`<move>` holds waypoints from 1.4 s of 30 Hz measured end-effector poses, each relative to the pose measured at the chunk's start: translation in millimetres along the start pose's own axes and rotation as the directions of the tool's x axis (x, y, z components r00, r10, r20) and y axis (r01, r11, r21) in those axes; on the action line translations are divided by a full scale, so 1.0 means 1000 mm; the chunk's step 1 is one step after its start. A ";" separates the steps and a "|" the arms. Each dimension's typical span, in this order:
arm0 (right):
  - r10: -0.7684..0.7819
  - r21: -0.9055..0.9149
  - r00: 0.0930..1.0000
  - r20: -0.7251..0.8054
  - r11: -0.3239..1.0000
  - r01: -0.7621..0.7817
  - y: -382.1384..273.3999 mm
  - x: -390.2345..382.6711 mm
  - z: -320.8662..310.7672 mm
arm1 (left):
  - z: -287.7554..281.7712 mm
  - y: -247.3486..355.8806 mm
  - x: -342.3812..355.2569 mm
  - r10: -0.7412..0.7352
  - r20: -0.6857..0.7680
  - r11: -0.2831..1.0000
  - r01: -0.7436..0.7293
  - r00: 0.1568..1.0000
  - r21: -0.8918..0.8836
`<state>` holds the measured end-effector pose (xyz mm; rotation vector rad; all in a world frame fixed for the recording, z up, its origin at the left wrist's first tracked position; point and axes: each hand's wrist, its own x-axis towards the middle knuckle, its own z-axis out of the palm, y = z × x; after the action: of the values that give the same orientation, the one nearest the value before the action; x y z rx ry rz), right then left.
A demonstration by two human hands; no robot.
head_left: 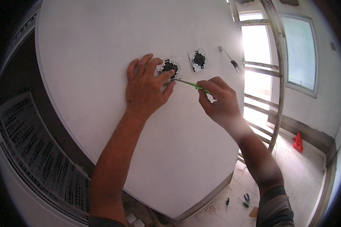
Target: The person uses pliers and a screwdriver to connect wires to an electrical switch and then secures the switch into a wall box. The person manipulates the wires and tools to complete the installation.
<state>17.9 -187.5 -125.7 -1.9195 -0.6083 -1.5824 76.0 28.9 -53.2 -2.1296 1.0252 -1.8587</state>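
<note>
Rows of printed lettering covered the sheeting point(41, 147) at far left. On the white wall point(178, 151), the left hand point(146, 89) was spread, index finger and thumb at the nearer fitting point(168, 67). The right hand point(221, 99) gripped a green screwdriver point(189, 84), its tip at that fitting's lower edge. A second fitting point(197, 60) sat just right. Bare wall lay open below; its left edge curved well clear of the left hand, and a ladder point(281, 72) stood beyond its right edge.
</note>
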 end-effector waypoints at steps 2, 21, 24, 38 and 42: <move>-0.008 0.018 1.000 -0.004 1.000 0.008 0.000 0.001 0.000 | 0.004 -0.001 0.000 0.004 -0.017 1.000 -0.004 1.000 0.026; -0.056 -0.081 0.947 0.317 0.993 0.086 0.005 0.047 -0.022 | 0.006 -0.001 0.001 0.065 -0.021 0.994 -0.063 0.998 0.092; -0.129 -0.143 0.939 0.318 0.973 0.182 0.006 0.051 -0.023 | 0.007 -0.001 0.002 0.074 -0.027 0.992 -0.071 0.997 0.109; -0.009 -0.256 0.943 0.332 0.962 0.099 -0.015 0.032 -0.012 | 0.014 -0.003 -0.002 0.074 -0.061 0.996 -0.071 0.995 0.057; -0.009 -0.216 0.948 0.319 0.973 0.082 -0.014 0.029 -0.012 | 0.020 0.002 -0.004 0.081 -0.038 0.995 -0.078 0.996 0.066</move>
<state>5.7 -185.7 -93.9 -2.3750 -0.6268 -1.4320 93.5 23.8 -62.2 -1.9930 1.0274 -1.8792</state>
